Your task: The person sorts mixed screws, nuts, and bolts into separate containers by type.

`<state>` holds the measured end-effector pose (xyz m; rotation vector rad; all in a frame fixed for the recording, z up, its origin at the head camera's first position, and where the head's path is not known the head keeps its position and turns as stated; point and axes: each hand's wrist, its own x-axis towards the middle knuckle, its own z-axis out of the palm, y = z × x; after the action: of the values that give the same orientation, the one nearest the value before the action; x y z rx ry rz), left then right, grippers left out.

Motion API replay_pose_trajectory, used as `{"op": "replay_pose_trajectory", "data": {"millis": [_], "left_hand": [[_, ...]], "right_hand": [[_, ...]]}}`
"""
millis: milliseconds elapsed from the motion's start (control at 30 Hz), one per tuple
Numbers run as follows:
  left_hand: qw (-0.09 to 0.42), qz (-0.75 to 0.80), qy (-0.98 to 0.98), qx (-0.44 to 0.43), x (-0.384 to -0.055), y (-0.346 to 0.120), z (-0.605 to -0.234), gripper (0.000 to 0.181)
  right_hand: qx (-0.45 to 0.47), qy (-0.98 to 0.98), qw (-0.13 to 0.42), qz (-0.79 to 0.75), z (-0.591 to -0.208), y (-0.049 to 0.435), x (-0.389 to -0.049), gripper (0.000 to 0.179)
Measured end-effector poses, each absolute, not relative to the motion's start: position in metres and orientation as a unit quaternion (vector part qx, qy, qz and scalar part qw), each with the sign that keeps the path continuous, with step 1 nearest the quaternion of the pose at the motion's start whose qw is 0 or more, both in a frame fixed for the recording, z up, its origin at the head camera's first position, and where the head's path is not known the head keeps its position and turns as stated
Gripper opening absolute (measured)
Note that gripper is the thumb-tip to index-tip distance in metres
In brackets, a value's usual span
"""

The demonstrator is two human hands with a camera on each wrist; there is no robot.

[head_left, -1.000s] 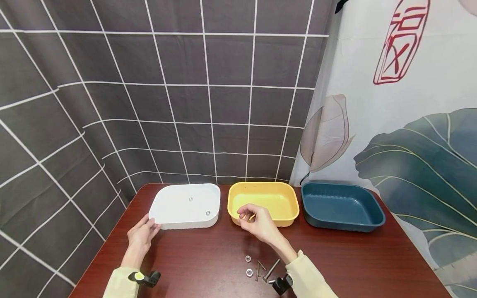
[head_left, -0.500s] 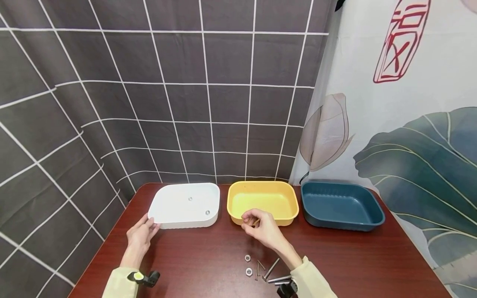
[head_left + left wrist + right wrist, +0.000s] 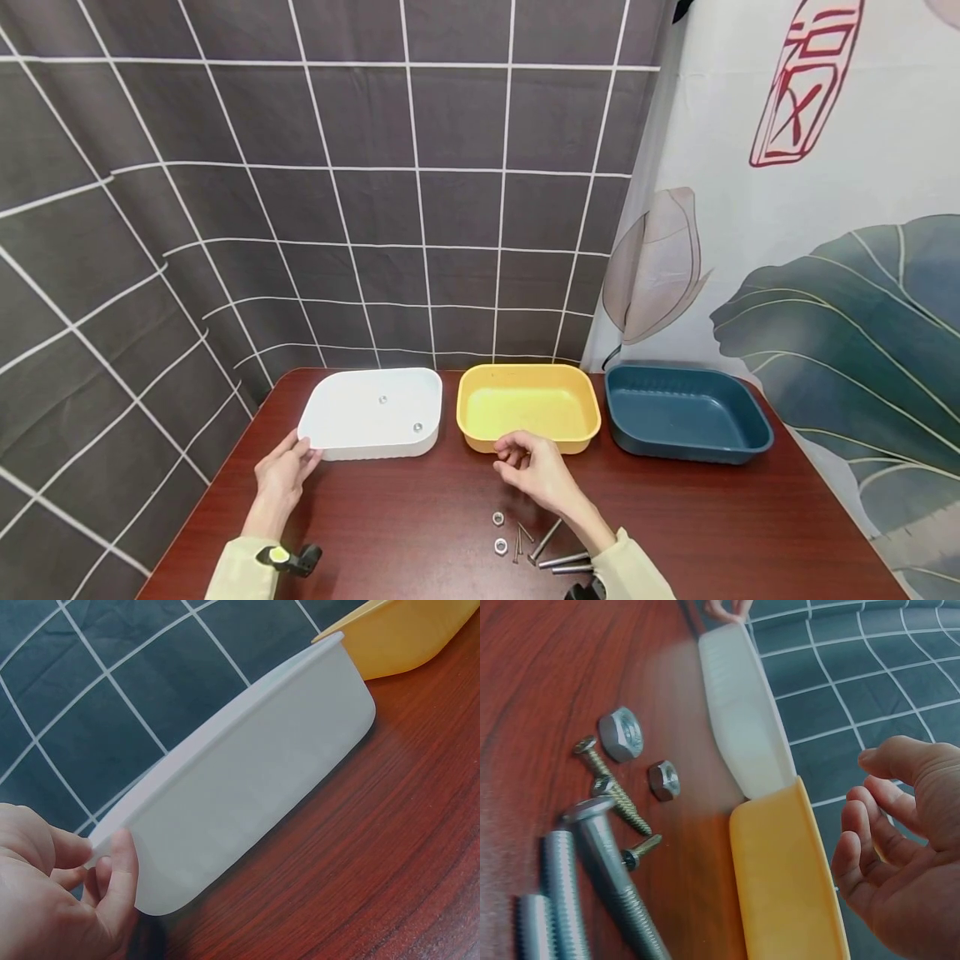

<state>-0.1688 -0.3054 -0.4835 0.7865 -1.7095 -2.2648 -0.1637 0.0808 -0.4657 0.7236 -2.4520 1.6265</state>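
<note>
My left hand (image 3: pixel 282 475) pinches the near left corner of a white plastic tray (image 3: pixel 360 417), its thumb at the rim. Two hex nuts lie in that tray: one nut (image 3: pixel 417 427) near the right front, another nut (image 3: pixel 382 400) farther back. My right hand (image 3: pixel 542 473) hovers by the front rim of a yellow tray (image 3: pixel 468 429), fingers loosely bent. In the right wrist view a gap shows between its thumb and fingertips, with nothing held. Nearer the body lie two loose nuts (image 3: pixel 621 735), several small brass-coloured screws (image 3: pixel 611 784) and several thick bolts (image 3: pixel 619 877).
A dark blue tray (image 3: pixel 690 454) stands to the right of the yellow one, the three trays lined up along the back of the brown wooden table (image 3: pixel 405 533). A dark gridded cloth (image 3: pixel 360 208) hangs behind, with a white printed curtain (image 3: pixel 750 208) at the right.
My right hand has drawn back slightly toward the body and to the right, off the yellow tray's inside, uncovering more of the bolts. The left hand keeps its place on the white tray.
</note>
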Motion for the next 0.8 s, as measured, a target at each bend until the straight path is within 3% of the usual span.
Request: {"op": "replay_pose_trajectory", "data": {"millis": [233,800], "left_hand": [[0.096,-0.764,-0.578,0.268,-0.169,-0.306,-0.482,0.055],[0.099,-0.766,-0.574,0.271,-0.169,-0.306,-0.484,0.056]], "right_hand": [[0.242,-0.803,0.049,0.543,-0.439,0.081,-0.143,0.017],[0.230,-0.804,0.054,0.546,-0.459,0.081,-0.139,0.020]]}}
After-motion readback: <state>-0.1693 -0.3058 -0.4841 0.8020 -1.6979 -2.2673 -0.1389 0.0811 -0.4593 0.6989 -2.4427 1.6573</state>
